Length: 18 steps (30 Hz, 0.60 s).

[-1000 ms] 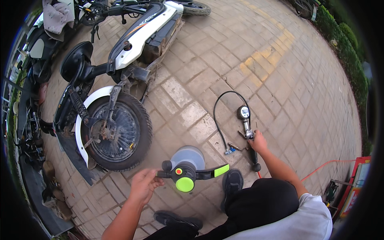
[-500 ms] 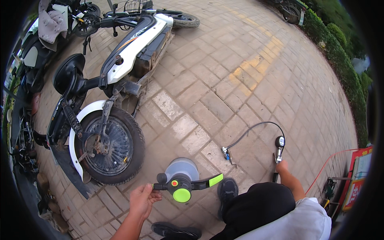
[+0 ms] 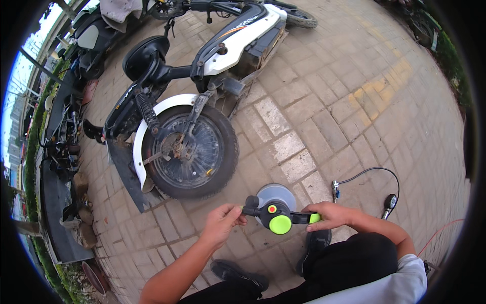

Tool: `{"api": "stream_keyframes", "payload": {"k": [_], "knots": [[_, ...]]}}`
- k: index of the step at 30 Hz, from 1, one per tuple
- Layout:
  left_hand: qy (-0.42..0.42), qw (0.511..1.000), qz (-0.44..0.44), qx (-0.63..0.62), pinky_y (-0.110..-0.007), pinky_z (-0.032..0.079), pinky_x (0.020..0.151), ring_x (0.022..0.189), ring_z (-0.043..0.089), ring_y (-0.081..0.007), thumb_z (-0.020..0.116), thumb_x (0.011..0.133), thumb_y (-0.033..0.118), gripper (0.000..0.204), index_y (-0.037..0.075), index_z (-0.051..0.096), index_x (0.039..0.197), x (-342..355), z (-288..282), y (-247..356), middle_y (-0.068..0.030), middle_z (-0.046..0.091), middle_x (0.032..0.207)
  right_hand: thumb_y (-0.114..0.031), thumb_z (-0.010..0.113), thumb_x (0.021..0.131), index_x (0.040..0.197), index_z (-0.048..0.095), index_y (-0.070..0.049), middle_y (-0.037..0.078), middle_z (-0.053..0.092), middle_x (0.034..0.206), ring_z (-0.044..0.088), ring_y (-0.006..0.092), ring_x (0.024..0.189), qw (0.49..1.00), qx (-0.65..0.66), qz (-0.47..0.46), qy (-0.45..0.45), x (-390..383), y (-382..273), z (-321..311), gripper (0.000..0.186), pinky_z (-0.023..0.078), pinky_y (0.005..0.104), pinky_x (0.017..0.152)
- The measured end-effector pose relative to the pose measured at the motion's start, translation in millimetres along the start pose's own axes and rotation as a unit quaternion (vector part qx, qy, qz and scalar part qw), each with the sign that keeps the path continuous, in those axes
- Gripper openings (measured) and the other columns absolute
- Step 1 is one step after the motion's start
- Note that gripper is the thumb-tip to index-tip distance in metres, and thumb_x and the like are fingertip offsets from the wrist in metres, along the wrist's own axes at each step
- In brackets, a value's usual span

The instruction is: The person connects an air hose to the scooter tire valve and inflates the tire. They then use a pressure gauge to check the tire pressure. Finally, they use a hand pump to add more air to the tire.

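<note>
A sprayer (image 3: 280,224) with a grey translucent base, a black top, a lime round cap and a long lime-and-black handle stands at my feet. My left hand (image 3: 223,220) is closed on its short black left-hand fitting. My right hand (image 3: 326,216) grips the handle on the other side. To the right, an air gauge (image 3: 390,202) lies on the pavers, its black hose running to a small metal fitting (image 3: 335,191).
A white-and-black scooter (image 3: 233,48) lies on its side ahead-left, front wheel (image 3: 185,154) towards me. Other bikes (image 3: 87,45) and dark edging (image 3: 58,213) line the left. A hedge (image 3: 450,66) bounds the right. A red hose (image 3: 440,233) trails at lower right.
My right hand has let go of the air gauge, which now lies down, and has moved left onto the sprayer handle. The view has swung left; my left hand stays on the sprayer.
</note>
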<state>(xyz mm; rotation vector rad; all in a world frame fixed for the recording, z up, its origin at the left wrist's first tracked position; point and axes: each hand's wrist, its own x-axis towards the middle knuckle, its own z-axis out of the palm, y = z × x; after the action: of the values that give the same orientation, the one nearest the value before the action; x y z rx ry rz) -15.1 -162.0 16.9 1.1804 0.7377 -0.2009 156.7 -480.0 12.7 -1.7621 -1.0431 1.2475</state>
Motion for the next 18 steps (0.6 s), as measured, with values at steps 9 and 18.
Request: {"api": "stream_keyframes", "payload": {"k": [9,18], "knots": [[-0.021,0.949,0.195,0.248,-0.038,0.051,0.087,0.104,0.059,-0.0254,0.053,0.100,0.016,0.033,-0.007,0.057,0.124,25,-29,2,-0.0146,0.062,0.116,-0.050,0.065,0.092,0.108,0.063,0.004,0.024,0.068,0.093,0.066,0.0389,0.089,0.980,0.012,-0.157,0.120,56,16,37,0.056,0.051,0.0475,0.079],[-0.063,0.971,0.033,-0.230,-0.045,0.045,0.095,0.102,0.063,-0.0304,0.050,0.098,0.029,0.037,0.001,0.059,0.120,51,-7,10,-0.0159,0.062,0.116,-0.059,0.053,0.095,0.107,0.064,0.006,0.027,0.067,0.091,0.065,0.0427,0.088,0.983,0.090,-0.010,0.161,54,-68,12,0.067,0.050,0.0474,0.080]]}}
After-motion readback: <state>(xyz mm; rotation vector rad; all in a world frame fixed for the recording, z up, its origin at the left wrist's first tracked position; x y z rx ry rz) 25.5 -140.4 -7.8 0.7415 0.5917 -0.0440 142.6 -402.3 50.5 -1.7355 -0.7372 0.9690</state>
